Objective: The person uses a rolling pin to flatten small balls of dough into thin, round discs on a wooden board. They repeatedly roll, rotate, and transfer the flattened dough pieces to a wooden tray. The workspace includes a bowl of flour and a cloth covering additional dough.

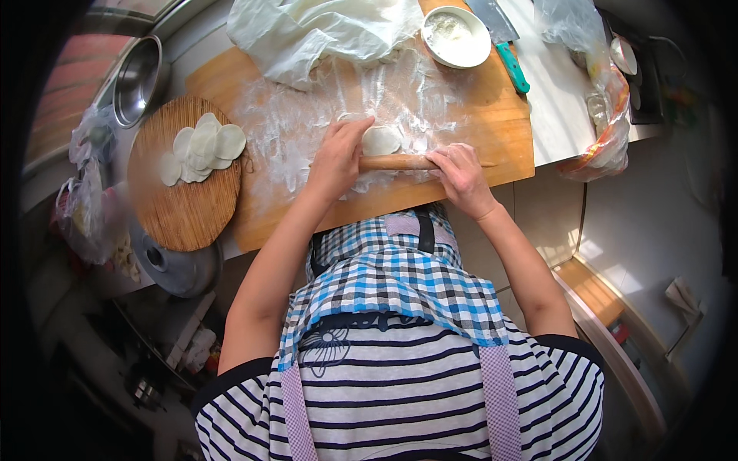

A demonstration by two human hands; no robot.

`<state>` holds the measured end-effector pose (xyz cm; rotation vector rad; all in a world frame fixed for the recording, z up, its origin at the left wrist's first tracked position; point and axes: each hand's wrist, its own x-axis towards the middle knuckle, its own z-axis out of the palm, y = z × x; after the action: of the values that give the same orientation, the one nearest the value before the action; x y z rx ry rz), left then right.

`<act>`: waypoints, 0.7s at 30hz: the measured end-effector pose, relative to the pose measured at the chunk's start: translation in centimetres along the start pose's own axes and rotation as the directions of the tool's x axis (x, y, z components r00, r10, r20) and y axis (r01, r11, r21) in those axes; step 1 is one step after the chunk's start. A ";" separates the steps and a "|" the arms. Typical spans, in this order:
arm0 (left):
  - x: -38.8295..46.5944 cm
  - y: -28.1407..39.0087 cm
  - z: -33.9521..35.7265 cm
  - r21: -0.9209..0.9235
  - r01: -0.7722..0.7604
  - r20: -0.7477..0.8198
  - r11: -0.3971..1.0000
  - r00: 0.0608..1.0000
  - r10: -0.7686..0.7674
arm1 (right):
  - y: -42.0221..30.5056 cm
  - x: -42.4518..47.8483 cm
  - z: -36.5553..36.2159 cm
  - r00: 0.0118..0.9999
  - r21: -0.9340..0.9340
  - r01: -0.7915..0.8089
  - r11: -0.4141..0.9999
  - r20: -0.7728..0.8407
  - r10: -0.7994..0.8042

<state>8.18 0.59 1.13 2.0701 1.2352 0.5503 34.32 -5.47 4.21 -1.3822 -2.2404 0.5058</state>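
Both my hands are on a wooden rolling pin over a floured wooden board. My left hand grips its left end, the thumb and fingers pointing forward. On the right part of the pin lies my right hand, its fingers bent over the wood. A thin round dough wrapper rests flat just beyond the pin, between my hands. White flour is smeared around it. To the left, several round wrappers overlap in a pile on a round slatted board.
A pale cloth covers the board's far part. Beside it stand a white bowl of flour and a cleaver with a green handle. At the left are a steel bowl and a pot lid; plastic bags lie at the right.
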 end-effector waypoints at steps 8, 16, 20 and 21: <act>-0.2 -3.4 0.1 0.403 0.261 -0.190 0.877 0.961 -0.199 | 3.6 5.8 2.6 0.994 -0.291 -0.086 0.953 0.038 0.101; -2.0 -3.7 0.6 0.421 0.280 -0.124 0.863 0.960 -0.251 | 2.7 3.6 3.4 0.964 -0.330 -0.213 0.920 0.081 0.252; 0.5 -3.5 -0.3 0.408 0.276 -0.136 0.870 0.961 -0.241 | 3.0 4.1 3.1 0.975 -0.331 -0.193 0.924 0.041 0.219; -0.8 -3.3 -0.2 0.427 0.251 -0.111 0.869 0.968 -0.225 | 2.1 2.3 3.0 0.974 -0.299 -0.192 0.935 0.056 0.218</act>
<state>5.69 1.02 -1.13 2.2201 1.7508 0.2285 33.27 -2.66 1.02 -1.7889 -2.3245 0.3156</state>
